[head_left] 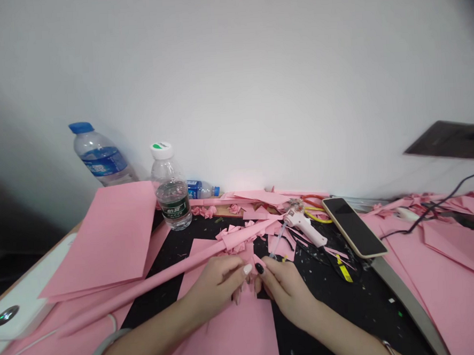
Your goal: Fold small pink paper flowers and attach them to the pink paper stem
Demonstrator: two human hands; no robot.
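Both hands meet over a pink paper sheet (246, 332) on the black work surface. Between their fingertips is a small pink paper piece (258, 261). My left hand (223, 280) pinches it from the left, thumb on top. My right hand (283, 284) pinches it from the right, its dark-nailed thumb against the paper. Just beyond them a long rolled pink paper tube (178, 264) lies diagonally, with folded pink paper pieces (235, 237) around its far end. A white glue gun (306, 228) rests behind my right hand.
A phone (354, 226) lies at the right beside a grey curved strip (409, 301). A clear bottle with a white cap (172, 197) stands at the back left, near a blue-capped bottle (103, 159) leaning on the wall. A white device (24, 308) and stacked pink sheets (108, 239) are at left.
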